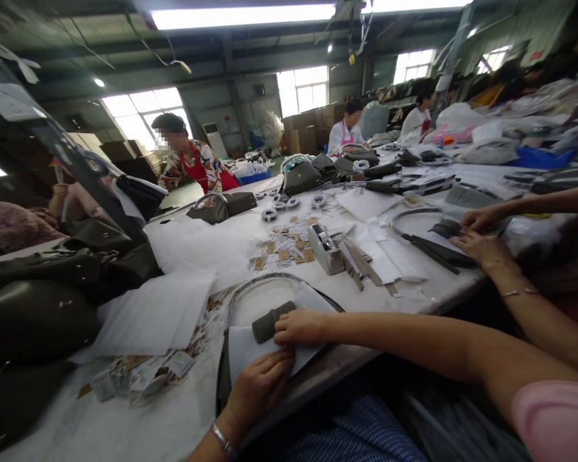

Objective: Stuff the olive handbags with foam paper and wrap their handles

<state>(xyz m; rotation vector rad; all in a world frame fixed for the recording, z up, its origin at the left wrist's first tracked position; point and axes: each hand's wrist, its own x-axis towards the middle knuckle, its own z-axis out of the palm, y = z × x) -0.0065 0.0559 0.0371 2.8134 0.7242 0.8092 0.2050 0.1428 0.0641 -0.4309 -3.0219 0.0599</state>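
A handbag (223,366) with a raised wrapped handle (264,280) lies at the table's near edge, a white sheet (313,299) spread over it. On that sheet rests a small dark olive leather-like piece (270,323), folded or rolled. My right hand (306,326) closes its fingers on the right end of this piece. Just below, my left hand (262,382) is closed, fingertips meeting the right hand over the sheet; what they pinch is hidden.
A tape dispenser (326,250) stands beyond the bag, near scattered tags (284,244) and tape rolls (270,214). White sheets (158,314) and dark bags (33,327) lie left. At right, a co-worker's hands (484,231) handle another bag. More people work across the table.
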